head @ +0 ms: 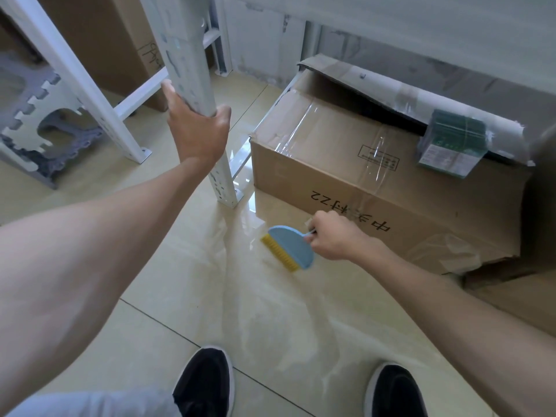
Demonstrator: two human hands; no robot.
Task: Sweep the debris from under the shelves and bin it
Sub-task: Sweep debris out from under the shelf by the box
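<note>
My right hand (334,236) grips the handle of a small blue hand brush (291,245) with yellow bristles. The bristles rest on the glossy tiled floor (210,296), just in front of a large cardboard box (376,176). My left hand (197,127) is wrapped around the white upright post of the metal shelf (195,70), above its foot. No debris is visible on the tiles around the brush. No bin is in view.
Another white shelf leg (90,94) slants at the left, with grey foam puzzle mats (39,121) behind it. A green packet (454,145) lies on the box's open flap. More cardboard boxes (114,40) stand under the shelves. My black shoes (207,383) are at the bottom.
</note>
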